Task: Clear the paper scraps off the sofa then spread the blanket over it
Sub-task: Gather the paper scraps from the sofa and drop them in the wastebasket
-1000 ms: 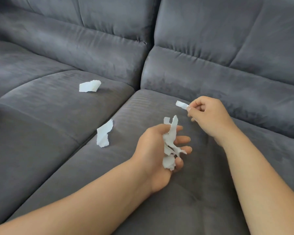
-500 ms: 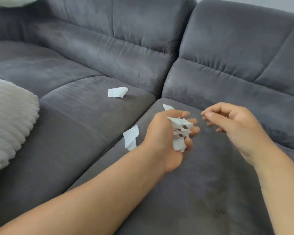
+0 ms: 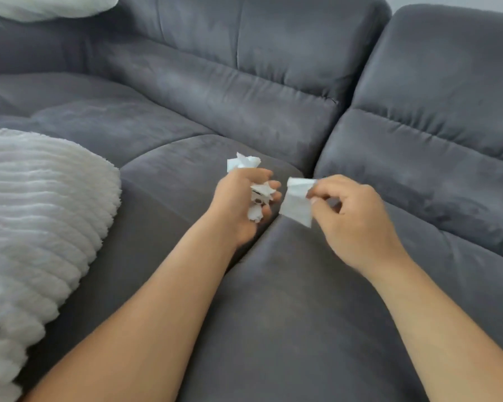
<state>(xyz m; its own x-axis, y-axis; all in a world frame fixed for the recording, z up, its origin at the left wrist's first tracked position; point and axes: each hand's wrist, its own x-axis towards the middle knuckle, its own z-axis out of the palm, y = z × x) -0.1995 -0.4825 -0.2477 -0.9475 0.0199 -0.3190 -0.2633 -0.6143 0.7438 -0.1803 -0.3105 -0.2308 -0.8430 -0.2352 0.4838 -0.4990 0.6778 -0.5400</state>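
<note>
My left hand [image 3: 240, 204] hovers over the grey sofa [image 3: 273, 314] and grips a bunch of torn white paper scraps [image 3: 259, 198] in its curled fingers. Just to its right, my right hand [image 3: 352, 219] pinches a larger white paper scrap [image 3: 298, 203] between thumb and fingers, held above the seam between two seat cushions. Another white scrap [image 3: 243, 162] lies on the far cushion, partly hidden behind my left hand. The white ribbed fluffy blanket [image 3: 41, 213] is heaped on the seat at the left.
The sofa's corner backrests [image 3: 244, 91] rise behind the hands. A white soft item [image 3: 47, 7] lies on top of the backrest at the upper left. Grey seat cushion stretches under and in front of both forearms.
My right hand, empty half a second ago, now pinches the scrap that lay by the cushion seam. Both hands have shifted left towards the corner, and more of the blanket has come into view.
</note>
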